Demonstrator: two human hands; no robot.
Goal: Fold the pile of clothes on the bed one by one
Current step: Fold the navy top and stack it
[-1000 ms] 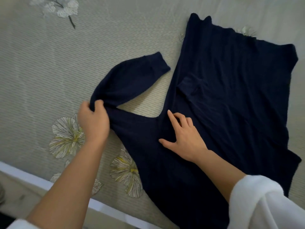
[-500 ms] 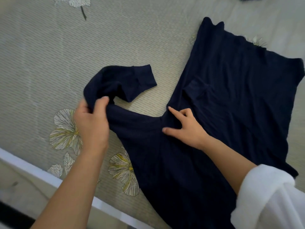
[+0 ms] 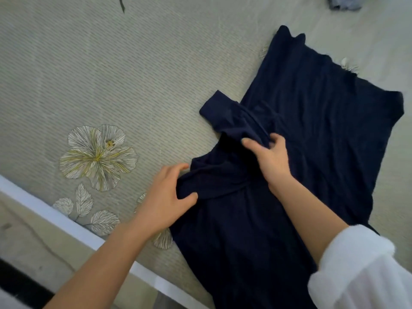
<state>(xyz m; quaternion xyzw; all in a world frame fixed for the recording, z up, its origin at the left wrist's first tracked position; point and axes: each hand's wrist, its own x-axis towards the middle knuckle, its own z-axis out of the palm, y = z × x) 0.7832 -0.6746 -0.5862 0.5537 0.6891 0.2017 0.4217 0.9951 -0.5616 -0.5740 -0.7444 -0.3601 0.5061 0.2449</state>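
One sleeve lies across the navy garment, your left hand and right hand each gripping that garment; body folds and the grey cloth beyond it look undone.

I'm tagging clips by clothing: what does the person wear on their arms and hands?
The left hand and right hand are bare: no gloves, rings or watch show. A white sleeve is pushed up the right forearm toward the elbow; the left forearm is uncovered as far as it shows.

The sleeve now lies folded onto the navy garment, just beyond the right hand gripping it; the left hand now pinches the shoulder fold.
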